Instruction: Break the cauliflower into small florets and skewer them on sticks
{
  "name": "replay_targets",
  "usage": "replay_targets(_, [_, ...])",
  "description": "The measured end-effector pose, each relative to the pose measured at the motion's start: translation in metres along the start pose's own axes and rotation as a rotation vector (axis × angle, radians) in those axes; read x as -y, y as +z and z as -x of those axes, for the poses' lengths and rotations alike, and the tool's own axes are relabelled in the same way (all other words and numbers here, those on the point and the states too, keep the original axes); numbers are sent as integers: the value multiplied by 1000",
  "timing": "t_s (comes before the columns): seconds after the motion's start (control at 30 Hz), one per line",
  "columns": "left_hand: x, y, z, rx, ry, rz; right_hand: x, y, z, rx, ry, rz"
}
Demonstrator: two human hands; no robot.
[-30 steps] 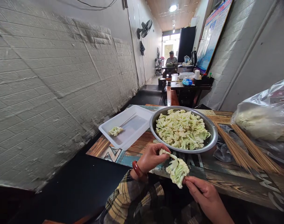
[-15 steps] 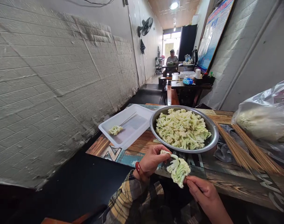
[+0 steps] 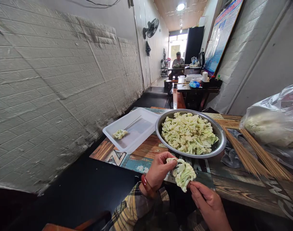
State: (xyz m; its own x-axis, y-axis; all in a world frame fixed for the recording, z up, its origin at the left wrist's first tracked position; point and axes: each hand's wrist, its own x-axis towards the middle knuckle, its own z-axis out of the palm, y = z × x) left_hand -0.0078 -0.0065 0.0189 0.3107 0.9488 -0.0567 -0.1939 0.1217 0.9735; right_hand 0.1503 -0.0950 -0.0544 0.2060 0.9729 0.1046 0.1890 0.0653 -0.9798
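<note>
My left hand [image 3: 160, 169], with a reddish-brown bangle at the wrist, is closed on a cauliflower floret [image 3: 171, 159] by its pale stem. Pressed against it is a larger cluster of cauliflower [image 3: 185, 175], hanging just in front of the bowl. The fingertips of my right hand [image 3: 205, 197] pinch the lower right end of this cluster; whether a skewer lies within them is hidden. Behind my hands stands a wide metal bowl [image 3: 220, 146] heaped with cut cauliflower [image 3: 188, 133]. In the white tray [image 3: 142, 128] at left lies one skewer [image 3: 134, 122] with cauliflower at its near end.
Two bundles of bamboo skewers [image 3: 241, 152] rest on a grey cloth [image 3: 229, 158] right of the bowl. Behind them is a clear plastic bag [image 3: 269, 125] of cauliflower. A patterned wooden table [image 3: 233, 186] carries these. Another person [image 3: 178, 61] sits far back.
The floret in my left hand has come closer against the cluster, closing most of the gap between them. My right hand has shifted slightly left and still grips the cluster's end.
</note>
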Motion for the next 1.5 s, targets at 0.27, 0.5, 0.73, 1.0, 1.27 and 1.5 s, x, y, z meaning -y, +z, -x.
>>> replay_targets(0.27, [-9,2,7,1,62,-150,6,-1,4,-29,-108,212])
replay_targets(0.5, [-11,0,8,30,32,-40,7,0,7,-34,-144,266])
replay_targets(0.73, [-11,11,9,-54,-3,10,13,6,8,-47,-173,317])
replay_targets(1.0, [-9,16,7,-83,-1,13,17,11,11,-111,-257,343])
replay_targets(1.27, [-10,15,7,-70,10,-111,21,12,9,-112,-276,345])
replay_targets(1.5, [-8,11,1,-53,14,-117,20,18,6,-126,-168,228])
